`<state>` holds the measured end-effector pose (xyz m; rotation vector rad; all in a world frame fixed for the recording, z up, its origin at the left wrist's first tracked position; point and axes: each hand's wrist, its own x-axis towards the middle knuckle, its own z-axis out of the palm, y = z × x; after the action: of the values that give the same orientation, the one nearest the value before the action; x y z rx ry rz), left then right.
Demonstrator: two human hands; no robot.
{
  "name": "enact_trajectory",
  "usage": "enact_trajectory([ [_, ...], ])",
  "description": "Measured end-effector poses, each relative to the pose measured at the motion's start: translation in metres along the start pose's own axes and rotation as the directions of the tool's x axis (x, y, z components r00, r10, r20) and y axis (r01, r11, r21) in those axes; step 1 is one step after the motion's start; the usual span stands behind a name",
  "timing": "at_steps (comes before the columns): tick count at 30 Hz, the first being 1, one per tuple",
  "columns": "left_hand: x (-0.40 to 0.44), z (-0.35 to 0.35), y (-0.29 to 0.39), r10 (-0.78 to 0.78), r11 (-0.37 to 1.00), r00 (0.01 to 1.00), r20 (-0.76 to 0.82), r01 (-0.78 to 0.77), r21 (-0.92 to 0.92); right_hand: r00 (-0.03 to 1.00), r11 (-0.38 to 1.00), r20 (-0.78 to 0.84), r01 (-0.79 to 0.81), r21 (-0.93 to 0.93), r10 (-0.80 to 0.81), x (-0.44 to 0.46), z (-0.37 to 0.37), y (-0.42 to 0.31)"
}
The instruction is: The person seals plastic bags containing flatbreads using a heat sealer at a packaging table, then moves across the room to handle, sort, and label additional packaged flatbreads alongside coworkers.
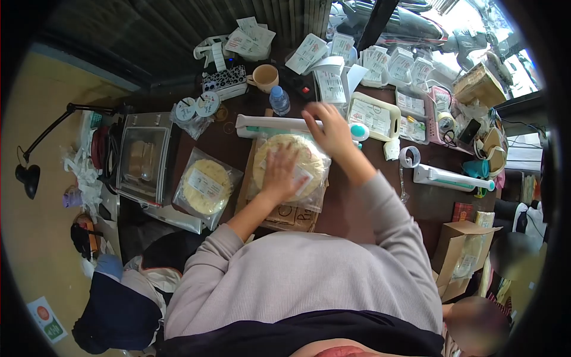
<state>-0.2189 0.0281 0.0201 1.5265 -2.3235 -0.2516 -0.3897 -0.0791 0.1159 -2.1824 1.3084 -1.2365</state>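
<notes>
My left hand (282, 172) lies flat with its fingers spread on a clear plastic bag. Inside the bag is a pale yellow, round, flat food (312, 165) with a white label, partly covered by the hand. A long white and teal bar device (253, 123), which looks like a bag sealer, lies across the bag's far edge. Over the device's right part is my right hand (329, 128), thumb apart from the bent fingers and nothing visible in it; contact with the device cannot be made out. Beneath the bag is a piece of cardboard (288, 218).
A second bagged yellow round (206, 186) lies to the left. Beyond the device stand a water bottle (279, 101) and a mug (264, 77). Labelled stacks (330, 83) line the back. At right lie a tape roll (410, 156) and another white-teal bar (452, 177). People are at both lower sides.
</notes>
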Motion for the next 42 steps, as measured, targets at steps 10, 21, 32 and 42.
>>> enact_trajectory([
  [10, 0.004, 0.011, -0.002, 0.025, 0.989, 0.944, 0.329, -0.07, 0.126, 0.437, 0.752, 0.614, -0.332, -0.569, 0.657, 0.035, 0.101, 0.054],
  [21, -0.014, 0.023, -0.021, 0.214, 0.974, 0.956, 0.201, -0.225, 0.034, 0.676, 0.766, 0.393, -0.427, -0.481, 0.624, 0.009, 0.109, 0.048],
  [32, -0.102, -0.065, -0.142, -0.109, 0.942, 0.979, 0.171, 0.157, -0.296, 0.696, 0.744, 0.335, -0.434, -0.508, 0.635, 0.015, 0.116, 0.044],
  [42, -0.216, -0.078, -0.314, -0.629, 0.77, 0.774, 0.072, 0.633, -0.076, 0.697, 0.708, 0.277, -0.458, -0.538, 0.661, 0.017, 0.117, 0.037],
])
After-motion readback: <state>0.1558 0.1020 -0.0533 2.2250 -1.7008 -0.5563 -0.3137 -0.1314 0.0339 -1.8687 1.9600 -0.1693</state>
